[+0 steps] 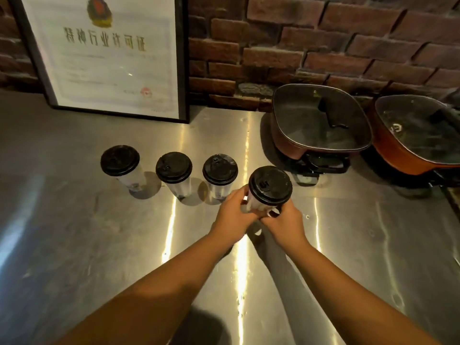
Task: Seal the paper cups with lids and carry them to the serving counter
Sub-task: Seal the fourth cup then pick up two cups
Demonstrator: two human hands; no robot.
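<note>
While both hands grip the fourth cup (258, 205) mid-frame | left hand (234, 215) and right hand (286, 221) curl round its base | lids look on all four | next: probably set it beside the row (171, 170) on the table (74, 232)

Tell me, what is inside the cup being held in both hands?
That cannot be seen. A black lid covers the held cup, and the left hand and right hand wrap its pale lower wall. Only the lid's top and a strip of the side show.

Left hand (232, 215) and right hand (283, 224) grip one lidded cup (267, 189) — three others (lidded) (172, 170) stand left.
</note>
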